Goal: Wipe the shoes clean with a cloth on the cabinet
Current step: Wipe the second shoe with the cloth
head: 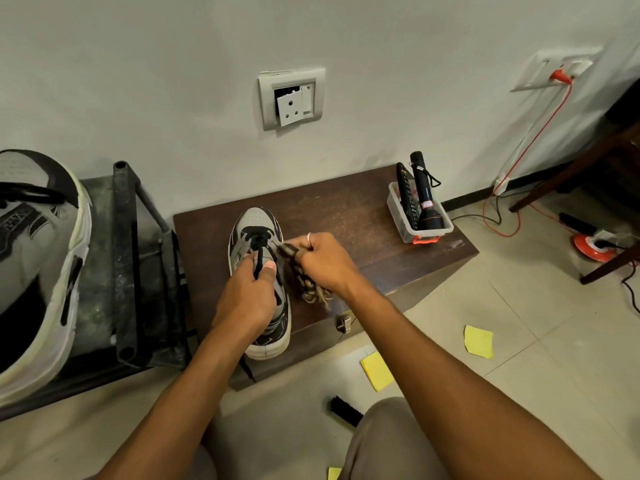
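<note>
Two hands busy: left hand (250, 289) gripped the shoe (257, 220), right hand (323, 261) clutched the cloth (309, 287) in curled fingers (304, 249).

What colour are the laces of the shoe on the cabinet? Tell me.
The laces are black, seen best in the head view.

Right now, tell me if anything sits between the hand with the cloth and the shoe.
Nothing visible does. The right hand grips the cloth right beside the shoe, at its laces; the left hand holds the shoe from above.
</note>
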